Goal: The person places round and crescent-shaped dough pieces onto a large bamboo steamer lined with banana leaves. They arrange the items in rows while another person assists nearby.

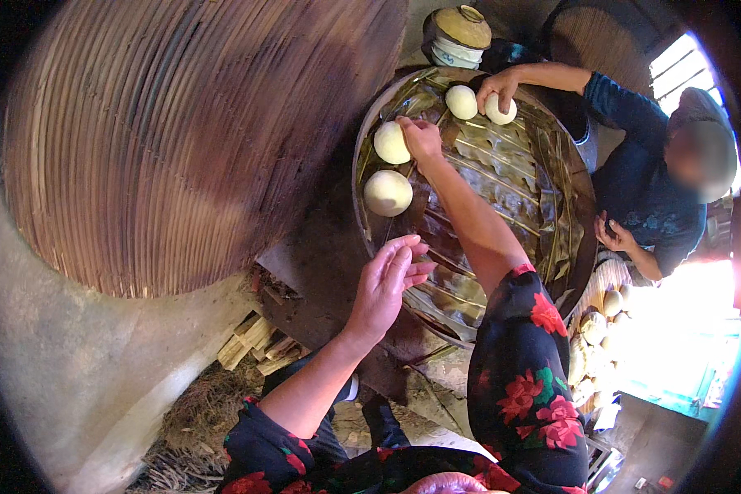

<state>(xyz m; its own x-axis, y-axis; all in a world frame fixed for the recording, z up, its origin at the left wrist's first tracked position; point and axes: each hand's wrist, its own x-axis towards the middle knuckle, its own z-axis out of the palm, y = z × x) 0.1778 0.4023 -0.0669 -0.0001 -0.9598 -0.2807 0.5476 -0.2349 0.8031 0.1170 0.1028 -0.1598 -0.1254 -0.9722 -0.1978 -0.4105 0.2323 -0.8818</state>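
In front of me is a large round steamer tray (363,225) lined with broad, glossy leaves (494,167). My right hand (421,143) reaches across it, fingers curled against the right side of a pale, round dough ball (391,143). My thumb is mostly hidden. A second dough ball (388,193) rests just below that one, near the left rim. My left hand (383,287) hovers over the tray's near-left edge, empty, with fingers apart. At the far side sits another dough ball (461,102). Beside it, a co-worker's hand (499,87) grips a further dough ball (501,110).
A huge ribbed round lid (179,142) stands to the left. Stacked bowls (460,40) stand behind the tray. At right are the co-worker (648,167) and a board (608,275) bearing several round pieces. Split firewood (256,339) and brushwood (204,414) lie low on the left.
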